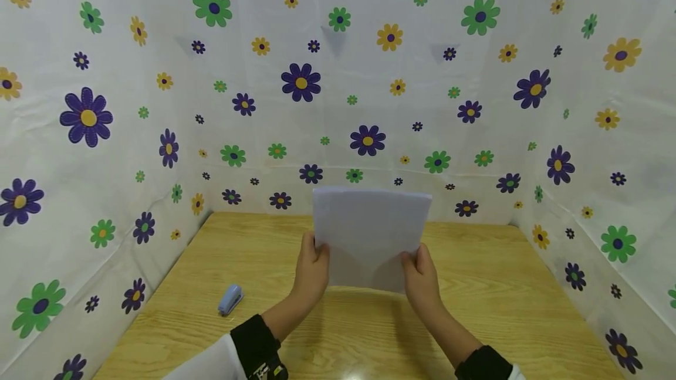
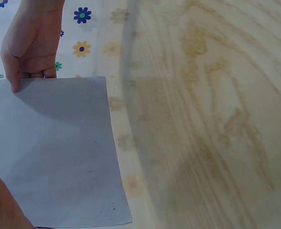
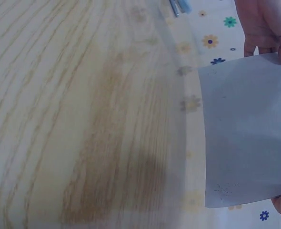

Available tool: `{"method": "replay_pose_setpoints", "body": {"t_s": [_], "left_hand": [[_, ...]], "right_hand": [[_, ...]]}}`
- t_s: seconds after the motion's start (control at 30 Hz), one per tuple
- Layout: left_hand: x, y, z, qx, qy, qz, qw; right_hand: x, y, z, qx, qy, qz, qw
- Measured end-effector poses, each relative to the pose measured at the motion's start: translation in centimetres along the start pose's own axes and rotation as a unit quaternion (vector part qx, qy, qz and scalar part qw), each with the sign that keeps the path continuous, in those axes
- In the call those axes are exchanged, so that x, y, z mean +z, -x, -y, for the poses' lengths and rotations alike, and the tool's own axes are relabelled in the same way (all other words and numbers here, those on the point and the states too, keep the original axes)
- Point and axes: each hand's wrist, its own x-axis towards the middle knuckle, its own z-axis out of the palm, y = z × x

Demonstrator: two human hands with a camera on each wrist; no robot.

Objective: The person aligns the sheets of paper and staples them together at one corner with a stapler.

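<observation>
Both hands hold up a stack of white paper (image 1: 369, 233) above the table, its near face turned toward me. My left hand (image 1: 310, 268) grips the left edge with the thumb on the near face and the fingers behind, mostly hidden. On the opposite edge my right hand (image 1: 422, 277) does the same. In the left wrist view, small dark specks mark one end of the paper (image 2: 69, 143). A small blue stapler (image 1: 230, 299) lies on the table to the left of my left hand.
The wood-grain table (image 1: 237, 251) is enclosed at the back and on both sides by a white curtain (image 1: 253, 75) printed with purple, green and yellow flowers. Light reflects off the table near its front edge.
</observation>
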Motion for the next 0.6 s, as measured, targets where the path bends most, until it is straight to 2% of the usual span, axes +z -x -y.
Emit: {"method": "replay_pose_setpoints", "body": {"t_s": [0.13,0.4,0.6], "left_hand": [[-0.1,0.0,-0.1,0.003,-0.005,0.001,1.0],[-0.5,0.8,1.8,-0.031,-0.048,0.027,0.998],[-0.5,0.3,1.8,-0.032,-0.063,0.032,0.997]], "right_hand": [[0.0,0.1,-0.3,-0.001,-0.006,0.008,1.0],[0.0,0.8,-1.7,0.027,0.044,0.056,0.9971],[-0.2,0.4,-1.5,0.029,0.107,0.041,0.993]]}}
